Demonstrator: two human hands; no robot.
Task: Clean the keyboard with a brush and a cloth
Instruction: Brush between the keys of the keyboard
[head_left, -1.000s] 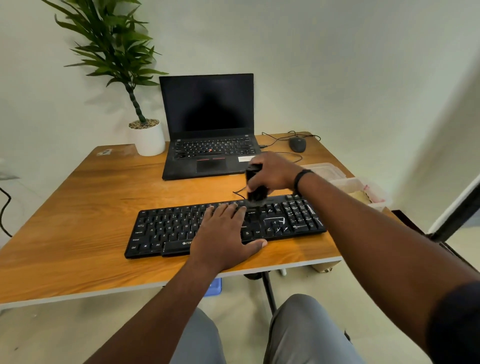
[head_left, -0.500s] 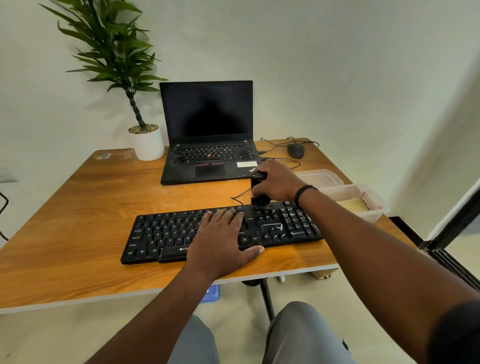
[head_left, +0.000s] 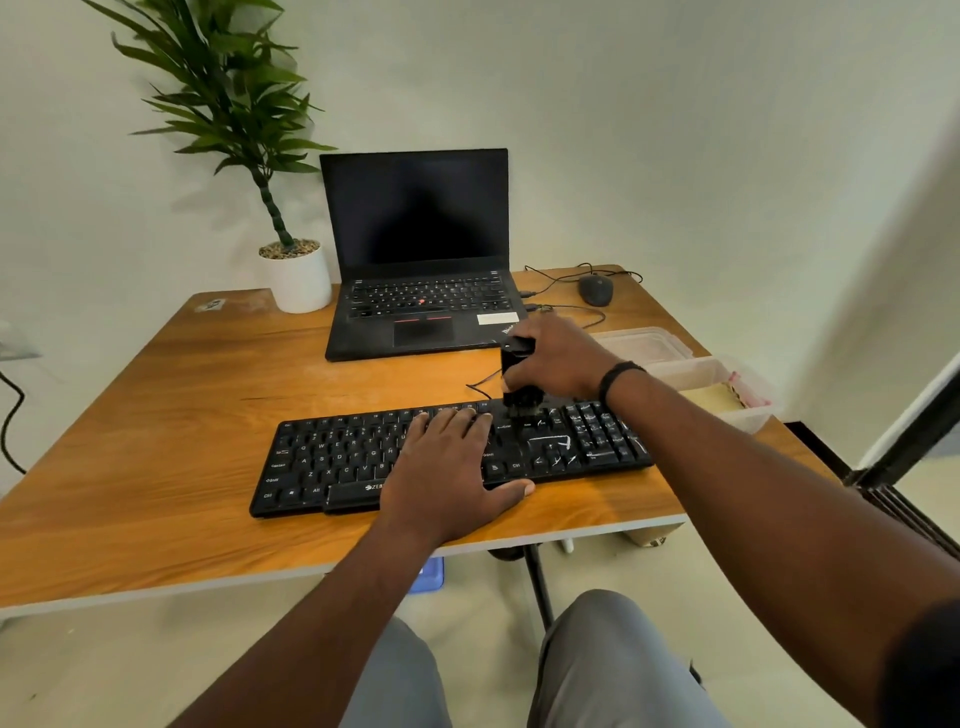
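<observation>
My right hand has its grip wrapped around a black brush. I hold it upright, bristles down, touching the top key rows just right of the main key block, near the nav cluster. There is a black band on that wrist.

My left hand lies flat on the keyboard, its grip wide: fingers straight and spread over the middle-right keys, thumb off the front edge and resting on the worktop. Palm presses down and holds nothing.

The keyboard sits near the front edge of the wooden worktop, roughly parallel to it. White scuff marks show on the keys around the arrow cluster and numpad. Its cable loops off the back edge behind the brush.

Behind the keyboard is an open laptop with a dark screen. A potted plant in a white pot stands just left of the laptop, at the back of the worktop. A black mouse sits at the back right with its cable trailing.

At the right edge of the worktop is a clear plastic container with something pale yellow inside; I can't tell whether that's the cloth. A clear lid lies flat just behind the container.

My knees in grey trousers are below the worktop edge. Something blue sits on the floor under the worktop, mostly hidden.
</observation>
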